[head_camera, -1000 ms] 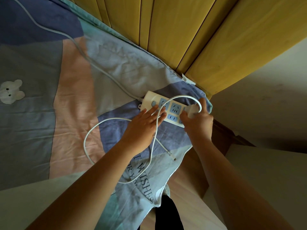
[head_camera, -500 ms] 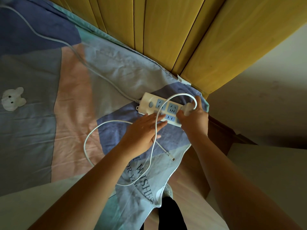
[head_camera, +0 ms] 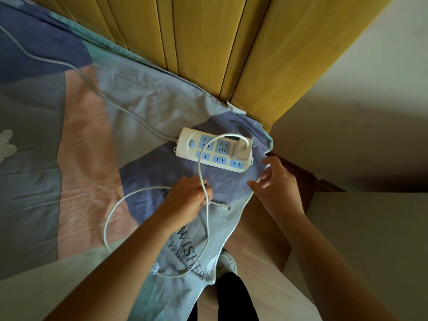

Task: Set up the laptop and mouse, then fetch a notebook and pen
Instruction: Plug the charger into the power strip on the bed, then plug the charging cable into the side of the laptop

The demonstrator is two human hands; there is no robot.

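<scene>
A white power strip (head_camera: 208, 148) with blue sockets lies on the bed near its right corner. A white charger plug (head_camera: 242, 150) sits in the strip's right end socket. Its white cable (head_camera: 201, 174) arcs up and loops down over the sheet, ending in a small connector (head_camera: 225, 207). My left hand (head_camera: 185, 198) rests on the sheet below the strip, fingers curled round the cable near that connector. My right hand (head_camera: 274, 181) hovers open just right of the strip, apart from the plug. No laptop, mouse, notebook or pen is in view.
The bed sheet (head_camera: 81, 147) has pink, blue and grey patches. A yellow wooden headboard (head_camera: 208, 47) stands behind. The strip's own grey cord (head_camera: 92, 89) runs off to the upper left. A pale cabinet (head_camera: 370, 239) is at right, with wooden floor and my shoe (head_camera: 228, 262) below.
My right hand has let go of the charger plug, which now sits in the strip, and has drawn back. My left hand slid off the strip down to the cable.
</scene>
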